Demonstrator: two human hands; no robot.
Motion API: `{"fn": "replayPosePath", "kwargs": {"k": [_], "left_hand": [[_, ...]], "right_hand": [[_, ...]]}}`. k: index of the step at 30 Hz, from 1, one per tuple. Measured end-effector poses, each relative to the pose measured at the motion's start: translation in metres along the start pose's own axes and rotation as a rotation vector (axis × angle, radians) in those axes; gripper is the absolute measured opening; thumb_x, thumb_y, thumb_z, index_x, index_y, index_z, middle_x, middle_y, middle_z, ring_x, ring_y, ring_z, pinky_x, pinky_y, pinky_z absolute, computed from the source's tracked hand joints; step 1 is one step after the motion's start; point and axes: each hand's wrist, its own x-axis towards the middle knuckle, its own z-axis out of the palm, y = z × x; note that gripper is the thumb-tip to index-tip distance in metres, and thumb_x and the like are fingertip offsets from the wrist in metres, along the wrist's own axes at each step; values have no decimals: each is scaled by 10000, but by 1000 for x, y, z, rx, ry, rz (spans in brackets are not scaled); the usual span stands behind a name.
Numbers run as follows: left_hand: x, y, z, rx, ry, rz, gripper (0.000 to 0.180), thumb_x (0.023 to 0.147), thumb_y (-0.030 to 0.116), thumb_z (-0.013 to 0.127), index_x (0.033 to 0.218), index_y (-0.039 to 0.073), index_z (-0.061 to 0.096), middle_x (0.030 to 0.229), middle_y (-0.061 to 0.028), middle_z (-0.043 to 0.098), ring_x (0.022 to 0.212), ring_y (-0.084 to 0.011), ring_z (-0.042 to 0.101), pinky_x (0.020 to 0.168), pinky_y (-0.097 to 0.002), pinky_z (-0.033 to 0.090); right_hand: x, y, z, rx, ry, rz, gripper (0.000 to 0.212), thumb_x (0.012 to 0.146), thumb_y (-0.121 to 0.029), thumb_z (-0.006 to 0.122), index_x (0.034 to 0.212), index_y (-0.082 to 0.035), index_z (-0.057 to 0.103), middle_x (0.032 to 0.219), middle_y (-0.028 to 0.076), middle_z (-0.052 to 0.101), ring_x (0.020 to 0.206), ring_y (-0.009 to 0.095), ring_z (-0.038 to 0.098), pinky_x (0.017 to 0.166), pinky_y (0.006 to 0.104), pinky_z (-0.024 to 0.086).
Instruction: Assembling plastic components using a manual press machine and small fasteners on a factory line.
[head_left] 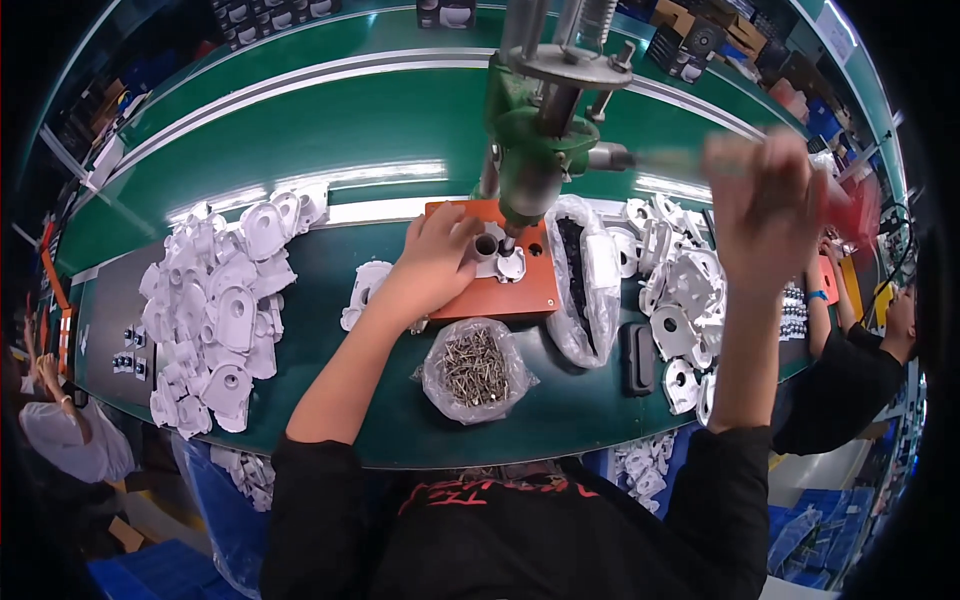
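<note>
Under the green arbor press (535, 160), a white plastic part (510, 264) with a short round tube sits on an orange block (520, 293). The press tip comes down onto or just above the part; I cannot tell which. My left hand (437, 262) lies over the block's left side, its fingers and thumb gripping the part by the tube. Raised at the right, my right hand (765, 195) is blurred by motion, closed around the end of the press lever (660, 160). Just in front of the block, a clear plastic bag (430, 378) holds many small metal screws or pins (475, 368).
White plastic parts lie heaped at the left (235, 310) and right (690, 285). One white part (367, 290) lies beside my left forearm. Right of the block are a bag with black pieces (573, 270) and a dark case (638, 358). Co-workers (850, 390) sit at both sides.
</note>
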Motion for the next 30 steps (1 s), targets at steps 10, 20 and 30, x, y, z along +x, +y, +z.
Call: {"fn": "replayPosePath", "kwargs": {"k": [10,20,30], "left_hand": [[20,4,-37,-226,-165,-289,436,693,263,643,1084,116,518,1014,-170,598,935,-342,590,785,-392,456],[12,-88,-24,-289,437,-592,145,848,146,560,888,7,560,751,-79,604,639,-132,569,593,-268,459],[0,-56,-44,-486,-256,-619,564,803,448,635,1211,82,508,988,-150,620,890,-229,600,762,-331,463]], "right_hand": [[48,97,-35,-459,389,463,371,938,-300,465,1201,-38,467,1135,61,548,1045,149,520,915,276,374],[-93,35,-117,-1773,-100,764,369,769,-186,651,1088,-12,580,1052,189,611,976,338,572,870,380,437],[-94,54,-120,-1796,-139,1011,213,765,-123,581,966,-57,603,932,195,604,872,366,597,760,425,468]]}}
